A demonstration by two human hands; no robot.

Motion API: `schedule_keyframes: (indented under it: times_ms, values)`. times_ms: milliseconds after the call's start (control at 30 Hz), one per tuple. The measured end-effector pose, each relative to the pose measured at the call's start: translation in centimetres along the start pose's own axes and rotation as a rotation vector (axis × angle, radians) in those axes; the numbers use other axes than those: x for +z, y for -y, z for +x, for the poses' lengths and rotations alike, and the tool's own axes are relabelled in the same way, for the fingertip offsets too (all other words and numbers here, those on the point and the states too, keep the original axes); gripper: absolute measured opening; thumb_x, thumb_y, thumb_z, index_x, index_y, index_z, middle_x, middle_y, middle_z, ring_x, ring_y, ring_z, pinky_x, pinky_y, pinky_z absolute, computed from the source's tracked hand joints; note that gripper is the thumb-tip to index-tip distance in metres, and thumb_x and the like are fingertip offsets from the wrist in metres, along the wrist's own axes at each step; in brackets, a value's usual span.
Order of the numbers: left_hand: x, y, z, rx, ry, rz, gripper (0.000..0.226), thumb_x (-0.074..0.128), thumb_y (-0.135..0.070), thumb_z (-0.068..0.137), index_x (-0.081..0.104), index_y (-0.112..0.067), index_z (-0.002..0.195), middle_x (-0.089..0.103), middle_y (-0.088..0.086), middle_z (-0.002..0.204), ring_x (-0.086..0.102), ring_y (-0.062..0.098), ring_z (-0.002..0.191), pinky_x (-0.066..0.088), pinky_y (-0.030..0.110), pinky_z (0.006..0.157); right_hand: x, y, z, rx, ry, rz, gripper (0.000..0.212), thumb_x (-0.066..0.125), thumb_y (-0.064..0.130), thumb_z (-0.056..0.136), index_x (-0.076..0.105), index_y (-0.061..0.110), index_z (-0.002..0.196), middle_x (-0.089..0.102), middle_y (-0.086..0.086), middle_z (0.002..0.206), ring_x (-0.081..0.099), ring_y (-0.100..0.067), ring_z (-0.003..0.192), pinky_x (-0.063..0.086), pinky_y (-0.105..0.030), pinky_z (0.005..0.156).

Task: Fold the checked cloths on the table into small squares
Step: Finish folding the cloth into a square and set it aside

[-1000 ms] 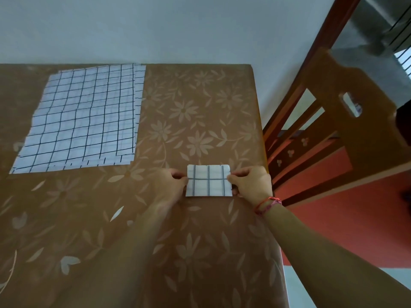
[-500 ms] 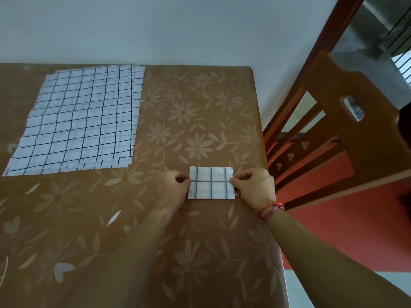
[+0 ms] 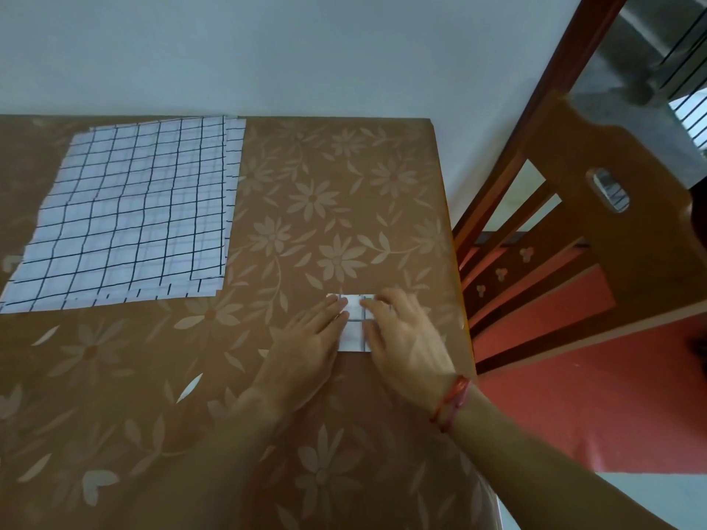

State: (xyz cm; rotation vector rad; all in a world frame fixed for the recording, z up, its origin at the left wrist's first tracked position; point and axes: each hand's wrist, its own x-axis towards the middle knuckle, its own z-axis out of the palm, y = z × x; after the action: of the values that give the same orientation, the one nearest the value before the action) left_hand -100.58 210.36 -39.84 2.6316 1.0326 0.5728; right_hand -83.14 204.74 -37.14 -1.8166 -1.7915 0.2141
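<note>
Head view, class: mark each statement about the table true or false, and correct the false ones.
1. The left hand and right hand lie flat on the folded cloth. True.
2. The unfolded cloths lie to the right of the folded one. False: they lie to its left, farther from the person.
3. The red thread is on the left wrist. False: it is on the right wrist.
4. A chair stands to the right of the table. True.
5. One hand lifts the folded cloth off the table. False: it lies flat on the table under both hands.
</note>
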Motion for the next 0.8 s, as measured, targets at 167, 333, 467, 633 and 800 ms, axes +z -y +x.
schedule_keyframes:
  times_ms: [167,333,467,633,800]
  values:
    - [1.1,0.9,-0.4,-0.014,0.146,0.063,0.052,0.030,-0.031,0.104,0.034,-0.006,0.149,0.032,0.007,0.157,0.023,0.016,0.147,0.029,0.040,0.117,4.1,0.4,0.1,-0.159,0.242,-0.159,0.052,0.027,0.018,0.100,0.035,-0.002,0.146,0.032,-0.019,0.154,0.026,-0.031,0.146,0.029,-0.044,0.117]
    - [1.4,1.5,-0.9,-0.050,0.203,0.088,0.053,0.018,-0.026,0.103,0.028,-0.008,0.152,0.024,0.006,0.159,0.015,0.011,0.149,0.021,0.039,0.120,4.9,-0.2,-0.2,-0.169,0.292,-0.276,0.058,0.021,0.029,0.100,0.028,-0.002,0.149,0.026,-0.017,0.157,0.020,-0.027,0.147,0.028,-0.045,0.117]
    - [0.9,2.1,-1.1,-0.032,0.202,0.228,0.052,0.024,-0.022,0.102,0.030,-0.004,0.150,0.028,0.011,0.158,0.020,0.018,0.148,0.021,0.042,0.118,5.0,0.2,-0.2,-0.152,0.330,-0.315,0.061,0.017,0.033,0.100,0.026,-0.001,0.150,0.023,-0.018,0.158,0.017,-0.028,0.148,0.024,-0.047,0.118]
    - [0.7,3.1,-0.9,0.005,0.266,0.288,0.057,0.005,-0.033,0.105,0.017,-0.009,0.155,0.015,0.006,0.162,0.009,0.016,0.150,0.020,0.043,0.118,5.8,1.4,0.5,-0.054,0.322,-0.274,0.059,0.014,0.031,0.101,0.028,-0.001,0.149,0.024,-0.018,0.158,0.017,-0.028,0.148,0.024,-0.048,0.118]
    - [0.7,3.1,-0.6,0.001,0.285,0.312,0.057,0.006,-0.034,0.104,0.016,-0.009,0.155,0.015,0.005,0.163,0.006,0.014,0.150,0.019,0.041,0.120,5.6,0.3,0.8,-0.101,0.362,-0.334,0.062,0.012,0.034,0.101,0.017,0.000,0.152,0.015,-0.016,0.160,0.008,-0.026,0.150,0.017,-0.046,0.120]
